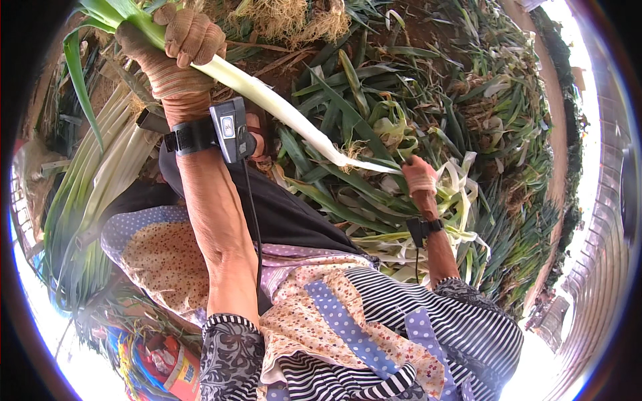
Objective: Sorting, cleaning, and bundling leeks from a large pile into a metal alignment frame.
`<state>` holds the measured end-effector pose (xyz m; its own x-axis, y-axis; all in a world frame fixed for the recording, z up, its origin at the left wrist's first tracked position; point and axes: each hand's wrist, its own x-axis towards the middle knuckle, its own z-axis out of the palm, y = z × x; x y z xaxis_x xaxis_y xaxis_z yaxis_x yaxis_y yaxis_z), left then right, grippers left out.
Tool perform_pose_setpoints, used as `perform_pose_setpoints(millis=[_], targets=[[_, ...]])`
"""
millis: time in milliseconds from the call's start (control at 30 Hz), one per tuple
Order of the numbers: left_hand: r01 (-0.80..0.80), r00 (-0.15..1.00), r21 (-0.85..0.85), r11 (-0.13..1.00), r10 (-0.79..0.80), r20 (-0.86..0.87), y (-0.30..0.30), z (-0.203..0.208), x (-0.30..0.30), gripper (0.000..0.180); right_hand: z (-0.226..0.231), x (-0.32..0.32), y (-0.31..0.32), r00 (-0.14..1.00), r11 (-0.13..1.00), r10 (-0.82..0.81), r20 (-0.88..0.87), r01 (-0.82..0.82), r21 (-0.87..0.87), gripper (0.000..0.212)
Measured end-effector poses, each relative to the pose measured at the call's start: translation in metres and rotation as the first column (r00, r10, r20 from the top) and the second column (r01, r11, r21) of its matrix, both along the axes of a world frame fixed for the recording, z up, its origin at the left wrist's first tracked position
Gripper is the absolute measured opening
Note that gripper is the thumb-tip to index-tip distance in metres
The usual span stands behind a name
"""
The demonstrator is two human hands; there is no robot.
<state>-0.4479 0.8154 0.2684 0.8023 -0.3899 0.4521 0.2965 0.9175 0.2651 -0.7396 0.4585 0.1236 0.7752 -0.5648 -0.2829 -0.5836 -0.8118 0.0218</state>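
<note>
A long, white-shanked leek with green leaves [267,100] is slanting between the person's hands, above a loose heap of green and pale leek leaves [495,113]. The gloved left hand [177,47] is clamping its upper shank, fingers wrapped tightly; the right hand [420,175] is pinching the thin pale strip [378,166] trailing from the root end. The leek is probably weighing little, its shank staying firm but smooth and perhaps slippery, its outer layers tearing easily; the firm shank is offering the best hold. A small white-and-blue label [228,125] is showing on the grey wrist-strapped box [235,144], its print too small for reading.
</note>
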Motion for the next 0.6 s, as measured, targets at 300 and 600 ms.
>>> perform_pose_setpoints(millis=[300, 600], targets=[[0.017, 1.0, -0.047, 0.999, -0.016, 0.004, 0.004, -0.004, 0.0, 0.043, 0.027, 0.009, -0.003, 0.965, 0.996, 0.081, 0.248, -0.073, -0.043, 0.044], [0.074, 0.995, -0.072, 0.995, -0.069, 0.069, 0.006, -0.01, 0.008, 0.039, 0.06, 0.085, 0.128, 0.725, 0.496, 0.248, 0.642, -0.664, 0.559, 0.044]])
